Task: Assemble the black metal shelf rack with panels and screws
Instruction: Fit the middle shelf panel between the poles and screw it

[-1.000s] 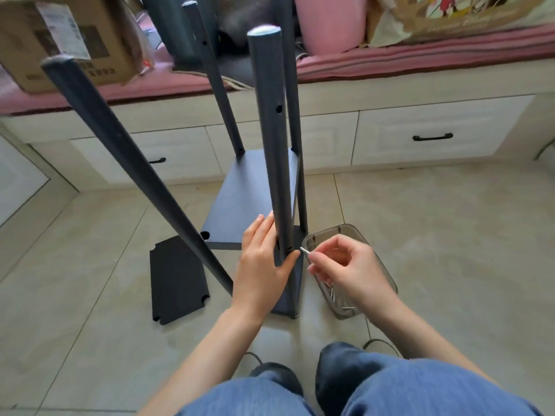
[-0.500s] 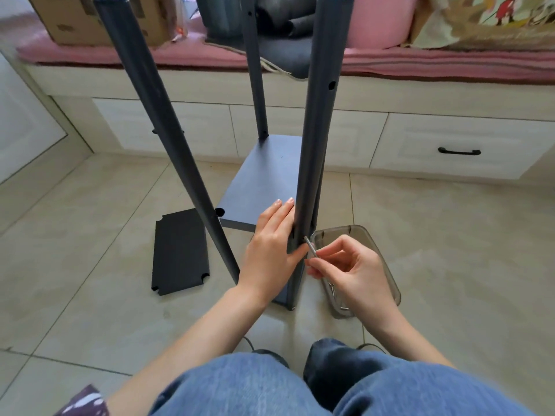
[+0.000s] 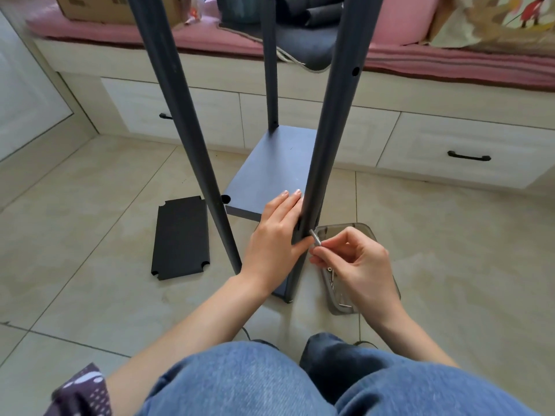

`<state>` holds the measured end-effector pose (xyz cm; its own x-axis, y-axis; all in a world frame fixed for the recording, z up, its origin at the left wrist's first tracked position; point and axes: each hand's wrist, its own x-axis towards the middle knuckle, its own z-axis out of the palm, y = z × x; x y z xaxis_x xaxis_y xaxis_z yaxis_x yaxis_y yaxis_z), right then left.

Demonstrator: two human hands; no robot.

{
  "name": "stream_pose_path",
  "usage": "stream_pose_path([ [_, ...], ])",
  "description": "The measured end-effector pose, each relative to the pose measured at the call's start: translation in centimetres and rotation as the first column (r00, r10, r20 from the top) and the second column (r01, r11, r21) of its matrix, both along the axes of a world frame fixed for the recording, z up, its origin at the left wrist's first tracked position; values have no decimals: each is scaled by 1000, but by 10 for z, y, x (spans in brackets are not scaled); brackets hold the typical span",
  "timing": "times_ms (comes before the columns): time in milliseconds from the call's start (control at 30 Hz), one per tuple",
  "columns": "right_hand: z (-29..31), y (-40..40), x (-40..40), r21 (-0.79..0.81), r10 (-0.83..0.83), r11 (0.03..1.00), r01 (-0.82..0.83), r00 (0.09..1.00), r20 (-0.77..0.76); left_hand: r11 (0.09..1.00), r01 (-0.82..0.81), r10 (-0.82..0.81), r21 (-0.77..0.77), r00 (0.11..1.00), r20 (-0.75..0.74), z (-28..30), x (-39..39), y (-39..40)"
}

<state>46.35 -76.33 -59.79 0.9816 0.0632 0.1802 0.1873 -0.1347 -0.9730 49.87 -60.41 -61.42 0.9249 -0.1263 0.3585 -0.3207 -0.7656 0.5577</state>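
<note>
While a partly built black metal shelf rack (image 3: 271,172) stands on a beige tiled floor (image 3: 450,250), a person seated in blue jeans works at its nearest corner. Its matte black bottom panel (image 3: 270,169) lies flat just above the tiles, and round dark posts rise from the corners: a left post (image 3: 186,139) leaning toward the viewer, a far post (image 3: 269,64), and the near right post (image 3: 330,130) with small holes along its side. A second, loose panel (image 3: 180,237) with notched corners lies flat on the floor just left of the rack, apart from it. The left hand (image 3: 274,235) rests against the near right post low down, fingers straight along its left side and the thumb reaching toward a hole in the post. The right hand (image 3: 354,259) pinches a small silver screw (image 3: 315,237) between thumb and fingertips, its tip held at the post beside the left thumb. Directly under the right hand sits a clear grey plastic tray (image 3: 360,232) holding more screws, touching or just beside the rack's base. Behind the rack, a white drawer unit (image 3: 450,151) with black handles runs across the room, topped by a pink cushion (image 3: 450,60). Open tile lies to the right and to the near left.
</note>
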Motion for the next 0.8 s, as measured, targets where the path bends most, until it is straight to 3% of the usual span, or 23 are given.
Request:
stream_pose_path([
  [600, 4, 4, 32, -115, 80, 990, -85, 996, -46, 992, 82, -82, -94, 997, 7, 2, -2, 11],
  [800, -1, 6, 29, -282, 78, 959, -39, 989, 127, 991, 84, -82, -105, 996, 17, 0, -1, 11],
])
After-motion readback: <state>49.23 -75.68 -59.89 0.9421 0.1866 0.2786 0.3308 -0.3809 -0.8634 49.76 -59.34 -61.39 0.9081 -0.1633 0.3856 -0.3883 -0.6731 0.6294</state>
